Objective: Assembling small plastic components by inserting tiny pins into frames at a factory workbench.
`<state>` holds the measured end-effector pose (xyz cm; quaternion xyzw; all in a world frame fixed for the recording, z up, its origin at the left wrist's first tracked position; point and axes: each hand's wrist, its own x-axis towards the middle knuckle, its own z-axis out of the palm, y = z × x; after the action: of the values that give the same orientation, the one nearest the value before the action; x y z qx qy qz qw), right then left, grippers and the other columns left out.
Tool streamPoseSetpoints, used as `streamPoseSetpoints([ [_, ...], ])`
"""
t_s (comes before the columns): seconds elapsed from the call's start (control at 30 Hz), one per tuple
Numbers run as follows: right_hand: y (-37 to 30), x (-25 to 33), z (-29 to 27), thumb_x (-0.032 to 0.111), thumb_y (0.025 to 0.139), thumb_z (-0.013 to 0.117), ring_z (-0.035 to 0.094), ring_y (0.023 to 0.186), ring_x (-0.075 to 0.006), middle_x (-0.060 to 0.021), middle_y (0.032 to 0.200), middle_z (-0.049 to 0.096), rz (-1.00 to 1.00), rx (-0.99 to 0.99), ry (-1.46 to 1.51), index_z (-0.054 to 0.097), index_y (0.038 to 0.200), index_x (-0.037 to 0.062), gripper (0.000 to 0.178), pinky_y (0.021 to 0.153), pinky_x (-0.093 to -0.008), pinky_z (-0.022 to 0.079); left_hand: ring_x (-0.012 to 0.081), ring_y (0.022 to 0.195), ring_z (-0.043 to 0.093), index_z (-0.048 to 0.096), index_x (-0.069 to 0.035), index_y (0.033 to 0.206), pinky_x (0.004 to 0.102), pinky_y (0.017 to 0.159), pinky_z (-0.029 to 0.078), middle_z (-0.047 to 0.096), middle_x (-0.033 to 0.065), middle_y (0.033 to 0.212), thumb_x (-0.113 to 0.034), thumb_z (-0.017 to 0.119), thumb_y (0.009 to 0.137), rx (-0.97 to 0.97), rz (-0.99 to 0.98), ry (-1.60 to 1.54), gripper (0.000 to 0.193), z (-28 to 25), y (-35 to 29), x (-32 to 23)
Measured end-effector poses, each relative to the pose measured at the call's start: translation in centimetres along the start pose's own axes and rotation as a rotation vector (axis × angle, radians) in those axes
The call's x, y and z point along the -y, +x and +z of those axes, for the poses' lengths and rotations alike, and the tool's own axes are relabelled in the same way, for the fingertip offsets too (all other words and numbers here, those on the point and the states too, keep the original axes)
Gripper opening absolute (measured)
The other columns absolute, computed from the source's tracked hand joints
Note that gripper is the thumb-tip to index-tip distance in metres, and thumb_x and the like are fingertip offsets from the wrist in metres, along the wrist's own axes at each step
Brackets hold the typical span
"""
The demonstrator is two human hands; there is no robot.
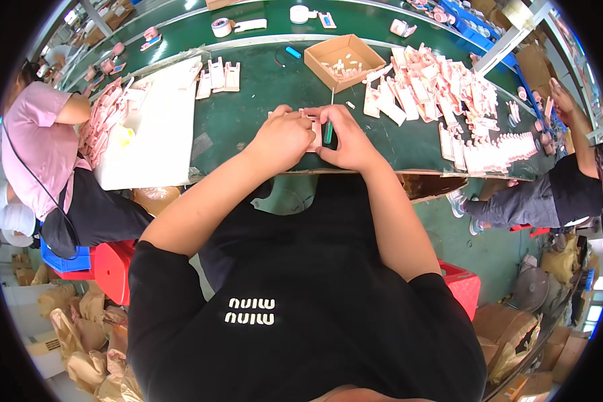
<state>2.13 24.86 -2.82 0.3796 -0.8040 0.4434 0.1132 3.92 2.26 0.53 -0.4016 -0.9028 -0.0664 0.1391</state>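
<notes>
At the table's near edge my left hand (285,139) is closed, with its fingers curled over a pink plastic part (312,142) lying low at the tabletop. My right hand (350,141) bends in from the other side, its thumb and index fingertips by the same part's right edge. In the curl of that hand sits a screwdriver (327,132) with a green handle; its thin shaft points away from me past the knuckles. My fingers hide much of the pink part.
An open cardboard box (342,61) of small pale pieces stands ahead. Pink parts lie heaped (442,87) at right, with a row (499,153) nearer. A few parts (218,77) and a blue tool (293,51) lie left of the box. People work on both sides; beyond runs a green conveyor (368,30).
</notes>
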Motion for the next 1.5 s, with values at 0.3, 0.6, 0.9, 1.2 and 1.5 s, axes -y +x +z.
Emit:
streamPoseSetpoints([
  [0.3, -0.2, 0.5, -0.1, 0.007, 0.076, 0.090, 0.060, 0.127, -0.0400, -0.0128, 0.140, 0.071, 0.067, -0.013, -0.005, 0.047, 0.116, 0.0085, 0.059, 0.109, -0.0480, 0.051, 0.0301, 0.104, 0.072, 0.076, -0.008, 0.090, 0.0466, 0.097, 0.055, 0.075, 0.0067, 0.101, -0.012, 0.078, 0.083, 0.015, 0.022, -0.080, 0.008, -1.2, 1.2, 0.6],
  [0.6, -1.4, -1.6, -0.6, 0.014, 0.108, 0.075, 0.068, 0.082, -0.0113, -0.0057, 0.087, 0.077, 0.438, -0.478, 0.264, 0.053, 0.095, 0.0064, 0.026, 0.079, -0.0309, 0.055, 0.0354, 0.108, 0.071, 0.076, -0.005, 0.106, 0.0451, 0.089, 0.060, 0.075, 0.0108, 0.112, -0.007, 0.073, 0.094, -0.107, -0.205, -0.319, 0.013, -1.4, 1.4, 4.6],
  [0.9, -0.4, -3.3, -1.5, 0.003, 0.082, 0.085, 0.067, 0.099, -0.0349, -0.0083, 0.102, 0.077, 0.388, -0.475, -0.656, 0.062, 0.105, 0.0057, 0.033, 0.091, -0.0491, 0.055, 0.0138, 0.088, 0.073, 0.080, -0.002, 0.112, 0.0308, 0.081, 0.059, 0.079, 0.0041, 0.101, -0.006, 0.071, 0.103, -0.249, -0.349, -1.032, 0.014, 2.6, 5.8, 11.2],
  [1.2, 1.4, -5.0, -1.6, 0.002, 0.082, 0.086, 0.067, 0.090, -0.0366, -0.0087, 0.089, 0.074, 0.286, -0.359, -0.745, 0.062, 0.094, 0.0058, 0.027, 0.085, -0.0484, 0.056, 0.0061, 0.065, 0.059, 0.079, -0.001, 0.107, 0.0280, 0.059, 0.047, 0.074, 0.0029, 0.084, -0.006, 0.074, 0.101, -0.450, -0.245, -0.871, 0.009, 3.1, 6.3, 8.7],
  [1.5, 4.2, -0.9, 0.9, -0.010, 0.102, 0.072, 0.078, 0.093, -0.0251, -0.0204, 0.109, 0.078, 0.602, -0.744, 0.803, 0.046, 0.108, 0.0090, 0.033, 0.085, -0.0373, 0.062, 0.0079, 0.077, 0.067, 0.078, -0.005, 0.123, 0.0264, 0.064, 0.054, 0.077, 0.0020, 0.103, -0.006, 0.078, 0.100, -0.287, -0.280, -1.145, 0.023, 2.2, 6.6, 6.5],
])
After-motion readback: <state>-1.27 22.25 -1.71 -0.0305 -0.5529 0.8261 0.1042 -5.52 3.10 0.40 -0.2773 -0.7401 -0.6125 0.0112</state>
